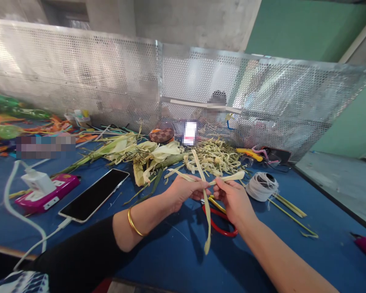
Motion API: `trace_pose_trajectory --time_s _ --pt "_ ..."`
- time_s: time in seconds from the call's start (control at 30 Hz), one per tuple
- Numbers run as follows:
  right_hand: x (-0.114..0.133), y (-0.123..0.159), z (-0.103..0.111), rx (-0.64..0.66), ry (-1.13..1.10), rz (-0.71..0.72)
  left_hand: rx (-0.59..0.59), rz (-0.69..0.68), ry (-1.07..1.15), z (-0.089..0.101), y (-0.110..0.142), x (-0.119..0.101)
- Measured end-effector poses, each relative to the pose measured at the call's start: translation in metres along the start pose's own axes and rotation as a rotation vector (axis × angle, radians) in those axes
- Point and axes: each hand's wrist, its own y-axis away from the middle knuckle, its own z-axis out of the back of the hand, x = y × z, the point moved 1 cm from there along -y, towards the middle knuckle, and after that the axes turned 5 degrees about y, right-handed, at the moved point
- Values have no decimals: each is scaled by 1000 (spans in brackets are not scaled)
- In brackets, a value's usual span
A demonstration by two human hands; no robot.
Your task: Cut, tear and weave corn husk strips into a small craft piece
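Note:
Pale corn husk strips (207, 217) cross each other between my two hands, above the blue table. Where they cross, the thumb and fingers of my left hand (186, 191) pinch them. My right hand (232, 199) grips the strip that runs sideways, its wider end sticking out past the fingers to the right. One long strip hangs down toward me and reaches up past the crossing. Under the hands lie scissors with red handles (224, 233), partly hidden; something yellow lies beside them.
Behind the hands are a pile of husk shreds (218, 158) and whole corn husks (140, 156). To the right stands a spool of white string (261, 186) with thin stalks. A phone (94, 196) charges beside a magenta power strip (49, 193). A perforated metal screen (116, 81) closes off the back.

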Motion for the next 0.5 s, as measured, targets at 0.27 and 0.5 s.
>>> trace_pose_trajectory --time_s 0.27,0.5 --pt "3 -2 1 -22 -9 54 -14 3 38 -2 4 -3" --pt "3 -3 3 7 36 63 21 1 0 1 4 -4"
